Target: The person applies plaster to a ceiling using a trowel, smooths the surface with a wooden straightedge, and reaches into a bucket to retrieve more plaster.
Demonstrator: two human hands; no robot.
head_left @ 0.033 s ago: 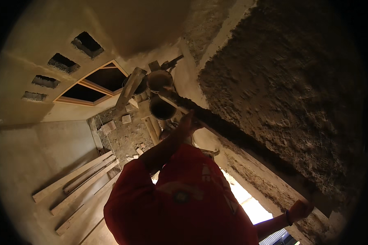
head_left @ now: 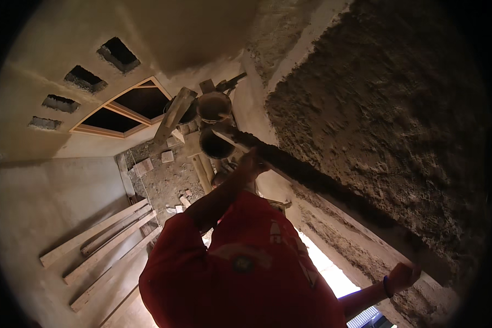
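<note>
A long wooden straightedge [head_left: 333,191] runs slantwise from the middle of the view to the lower right, its upper side dark with clinging mortar. It lies along the rough, wet-looking plastered wall [head_left: 377,126]. My left hand [head_left: 251,165] grips its lower edge towards the far end. Near the other end, my right hand [head_left: 402,277], with a band at the wrist, is closed on the same edge. Parts of the fingers of both hands are in shadow. Just beyond my left hand, a dark bucket [head_left: 217,145] stands below the straightedge's far end.
Another bucket [head_left: 214,105] and a leaning plank [head_left: 174,117] stand in the corner. Several long boards [head_left: 95,235] lie at the lower left. Brick pieces [head_left: 143,167] litter the ground. A wooden-framed window [head_left: 128,112] and several square holes are in the left wall.
My right hand and the near end of the straightedge have shifted slightly upward. Both hands keep their hold, and the view has tilted a little.
</note>
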